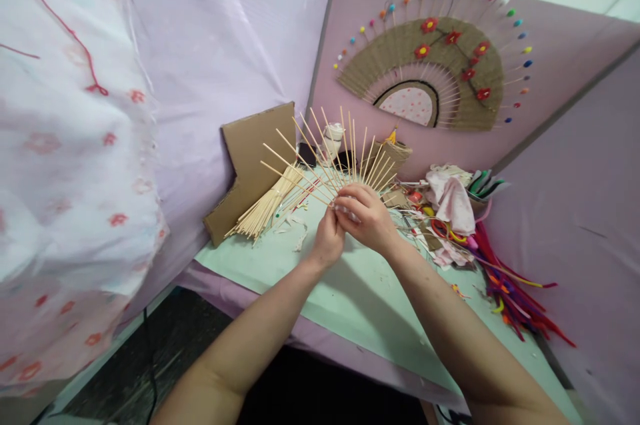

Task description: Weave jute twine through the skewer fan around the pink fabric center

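Note:
Above the table, both my hands hold a half-round piece with thin wooden sticks [354, 145] spreading out from it like a fan. My left hand [329, 236] grips its lower left edge, fingers closed. My right hand [367, 215] curls over the front with its fingers pressed on the base of the sticks. A little whitish patterned surface shows between the fingers; most of the base is hidden behind the hands. Left of the fan, a bundle of loose sticks [270, 205] lies on the pale green tabletop [360, 305].
A cardboard sheet [260, 152] leans at the left. Twine [395, 155] and a white spool [331, 140] stand behind. Fabric scraps [450, 198] and coloured pipe cleaners [515, 298] lie right. A finished decorative fan [425, 72] hangs on the back panel. Flowered cloth [75, 178] hangs left.

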`<state>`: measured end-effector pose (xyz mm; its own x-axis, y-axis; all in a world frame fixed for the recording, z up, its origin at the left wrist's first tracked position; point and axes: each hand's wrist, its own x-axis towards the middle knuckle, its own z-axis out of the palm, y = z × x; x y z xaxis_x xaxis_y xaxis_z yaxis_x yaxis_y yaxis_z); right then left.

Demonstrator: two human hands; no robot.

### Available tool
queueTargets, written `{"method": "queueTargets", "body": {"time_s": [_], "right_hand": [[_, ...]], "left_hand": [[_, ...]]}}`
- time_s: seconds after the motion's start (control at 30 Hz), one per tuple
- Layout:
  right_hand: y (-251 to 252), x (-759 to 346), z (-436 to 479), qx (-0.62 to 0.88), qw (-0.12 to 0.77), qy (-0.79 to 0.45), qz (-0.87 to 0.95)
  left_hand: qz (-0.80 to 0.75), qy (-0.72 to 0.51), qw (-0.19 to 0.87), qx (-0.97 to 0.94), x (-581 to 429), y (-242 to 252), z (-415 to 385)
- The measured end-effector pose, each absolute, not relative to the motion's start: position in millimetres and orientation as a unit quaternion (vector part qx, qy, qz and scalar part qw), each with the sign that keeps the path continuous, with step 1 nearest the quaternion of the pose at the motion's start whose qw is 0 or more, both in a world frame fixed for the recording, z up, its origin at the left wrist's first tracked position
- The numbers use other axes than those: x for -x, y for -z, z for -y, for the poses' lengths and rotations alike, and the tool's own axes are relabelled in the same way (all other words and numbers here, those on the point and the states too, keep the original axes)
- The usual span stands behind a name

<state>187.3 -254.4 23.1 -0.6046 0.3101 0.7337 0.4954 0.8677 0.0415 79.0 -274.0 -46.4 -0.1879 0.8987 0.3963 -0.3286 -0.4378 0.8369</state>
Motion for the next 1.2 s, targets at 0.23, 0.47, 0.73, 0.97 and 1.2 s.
{"method": "queueTargets", "body": {"time_s": [0.23,0.47,0.73,0.97,1.2], "right_hand": [[-22,-188,251,0.218,0.381,0.117,0.891],[-21,-187,252,0.204,0.384,0.162,0.886],[-21,-183,256,0.204,0.368,0.193,0.886],[-17,-187,261,0.242,0.434,0.115,0.86],[-15,-195,255,0.321,0.432,0.112,0.835]], "left_hand": [[-0.317,-0.705,0.405,-0.489,-78,46,274],[-0.346,-0.674,0.319,-0.569,-80,50,271],[-0.332,-0.691,0.351,-0.538,-80,43,275],[-0.32,-0.676,0.417,-0.516,-79,44,277],[-0.38,-0.654,0.378,-0.534,-78,51,273]]}}
